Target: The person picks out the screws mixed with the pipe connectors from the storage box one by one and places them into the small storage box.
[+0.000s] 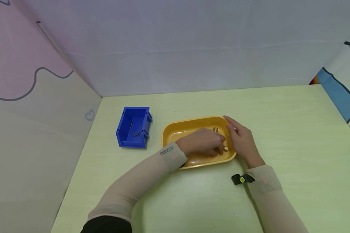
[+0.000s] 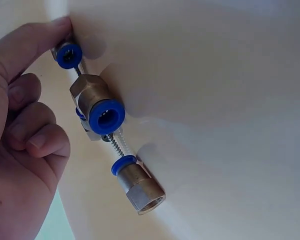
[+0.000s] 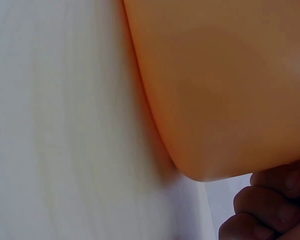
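Note:
A shallow yellow tray [image 1: 189,122] stands mid-table. Over its right half my left hand [image 1: 204,141] reaches inside, one fingertip right at a small blue-collared fitting [image 2: 69,55] while other fingers curl below it; whether it pinches the fitting I cannot tell. Beside those fingers lie a larger brass push-in fitting [image 2: 90,95] with a blue collar, another brass fitting [image 2: 142,187] and a threaded screw [image 2: 116,145]. My right hand [image 1: 243,142] grips the tray's right end, thumb at the rim and curled fingers [image 3: 270,205] against its outer side.
To the left of the tray stands a blue bin [image 1: 134,111] with several thin screws [image 1: 135,133] inside. A black wrist strap device [image 1: 242,179] sticks out from the right sleeve. Pale wall sheets border the table [image 1: 294,129] at the back and sides.

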`<state>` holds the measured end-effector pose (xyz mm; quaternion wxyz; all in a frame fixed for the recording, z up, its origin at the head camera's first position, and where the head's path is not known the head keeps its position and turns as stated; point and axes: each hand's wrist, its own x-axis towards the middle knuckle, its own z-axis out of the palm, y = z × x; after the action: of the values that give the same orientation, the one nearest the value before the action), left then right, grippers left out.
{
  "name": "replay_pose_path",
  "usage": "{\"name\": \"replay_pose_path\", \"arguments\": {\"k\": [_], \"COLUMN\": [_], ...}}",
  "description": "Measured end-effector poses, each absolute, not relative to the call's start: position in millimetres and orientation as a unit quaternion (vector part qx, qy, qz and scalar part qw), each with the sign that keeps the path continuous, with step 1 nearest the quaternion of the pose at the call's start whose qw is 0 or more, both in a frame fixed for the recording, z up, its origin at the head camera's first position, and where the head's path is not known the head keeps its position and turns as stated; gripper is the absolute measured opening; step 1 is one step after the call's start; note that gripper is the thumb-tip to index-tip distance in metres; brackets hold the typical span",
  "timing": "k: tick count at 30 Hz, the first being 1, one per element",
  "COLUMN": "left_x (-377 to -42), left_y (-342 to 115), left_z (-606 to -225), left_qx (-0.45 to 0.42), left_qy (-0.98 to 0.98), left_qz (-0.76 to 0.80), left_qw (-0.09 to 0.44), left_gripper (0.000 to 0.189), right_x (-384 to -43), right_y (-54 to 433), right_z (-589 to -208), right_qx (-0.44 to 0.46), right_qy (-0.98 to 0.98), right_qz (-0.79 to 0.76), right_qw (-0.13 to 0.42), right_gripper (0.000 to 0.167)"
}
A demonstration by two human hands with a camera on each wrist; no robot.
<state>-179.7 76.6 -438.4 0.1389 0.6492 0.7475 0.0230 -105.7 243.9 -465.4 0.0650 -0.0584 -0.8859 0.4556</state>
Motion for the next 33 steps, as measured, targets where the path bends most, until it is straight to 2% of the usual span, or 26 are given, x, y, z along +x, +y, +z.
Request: {"name": "replay_pose_path", "arguments": {"k": [6, 12, 20, 33], "left_x": [-180, -179, -184, -188], "left_y": [78, 79, 80, 79], "left_z": [-440, -440, -441, -432], "left_qx": [0.656, 0.657, 0.656, 0.588], "left_qy": [0.747, 0.747, 0.733, 0.74], "left_qz": [0.014, 0.002, 0.095, 0.244], "left_qw": [0.103, 0.099, 0.152, 0.217], "left_gripper": [0.026, 0.026, 0.014, 0.011], "right_x": [-106, -106, -105, -105], "right_y": [244, 244, 244, 245], "right_z": [-465, -464, -464, -466], "right_qx": [-0.062, -0.064, -0.056, -0.054], "right_qy": [-0.887, -0.887, -0.89, -0.891], "right_qz": [0.453, 0.453, 0.447, 0.445], "right_qw": [0.065, 0.063, 0.066, 0.069], "right_gripper": [0.042, 0.042, 0.043, 0.042]}}
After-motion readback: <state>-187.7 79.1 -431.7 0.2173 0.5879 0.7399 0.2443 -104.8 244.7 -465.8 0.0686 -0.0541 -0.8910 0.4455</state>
